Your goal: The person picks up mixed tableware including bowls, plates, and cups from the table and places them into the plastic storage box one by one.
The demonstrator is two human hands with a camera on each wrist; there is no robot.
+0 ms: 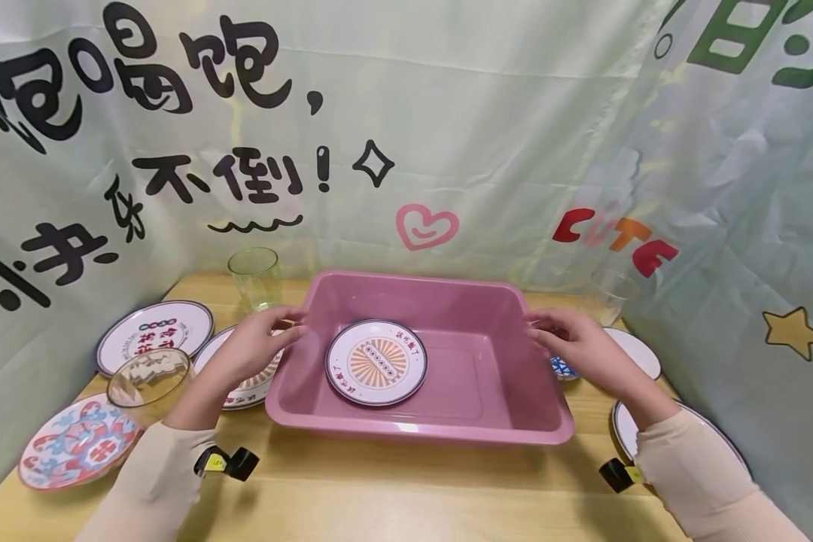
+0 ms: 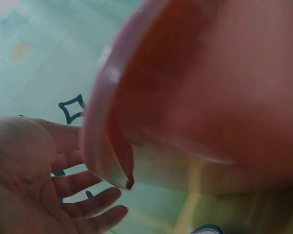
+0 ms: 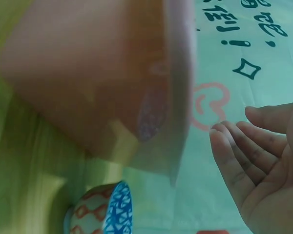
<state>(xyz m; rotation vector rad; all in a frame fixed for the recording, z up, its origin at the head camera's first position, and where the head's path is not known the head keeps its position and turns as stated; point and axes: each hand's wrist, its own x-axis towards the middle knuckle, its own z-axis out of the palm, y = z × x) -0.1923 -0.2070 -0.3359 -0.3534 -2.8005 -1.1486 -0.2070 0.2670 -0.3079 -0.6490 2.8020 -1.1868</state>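
Observation:
A pink plastic basin (image 1: 461,361) stands on the table, and a white plate (image 1: 377,361) with an orange sunburst print lies inside its left half. At the basin's left end is my left hand (image 1: 264,342). The left wrist view shows that hand's (image 2: 44,170) fingers spread and nearly straight beside the rim, some partly hidden behind it. My right hand (image 1: 572,342) is by the basin's right end. In the right wrist view a gap separates its fingers (image 3: 241,168), loosely bent and holding nothing, from the basin wall (image 3: 102,83).
On the left are a green glass (image 1: 256,278), an amber bowl (image 1: 150,376), a white plate (image 1: 156,331), a sunburst plate (image 1: 254,388) and a patterned dish (image 1: 81,444). On the right are a clear glass (image 1: 611,293), a blue-patterned bowl (image 3: 110,212) and white plates (image 1: 633,352). Printed cloth hangs behind.

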